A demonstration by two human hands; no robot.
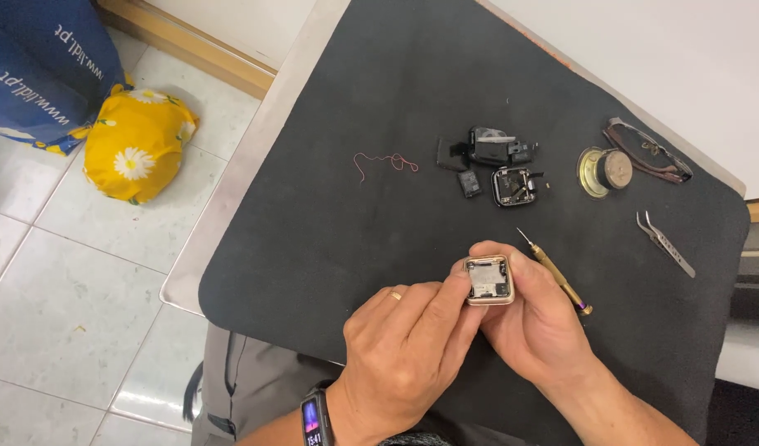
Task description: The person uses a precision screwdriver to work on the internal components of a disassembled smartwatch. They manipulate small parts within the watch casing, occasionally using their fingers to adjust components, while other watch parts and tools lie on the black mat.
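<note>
A small square gold-coloured case [488, 280], open with grey parts inside, is held over the black mat [330, 215]. My right hand [536, 322] grips it from the right and underneath. Against its left edge my left hand [408, 351] presses with thumb and forefinger; a ring sits on one finger and a smart band on the wrist. A brass-handled screwdriver [555, 273] lies on the mat just behind my right hand.
Several small black parts [491, 165] lie farther back on the mat, with a thin red wire [384, 163] to their left. A round speaker [604, 171], glasses [648, 151] and tweezers [664, 243] lie at the right. On the tiled floor, left: a yellow flowered bag [136, 144] and a blue bag [41, 70].
</note>
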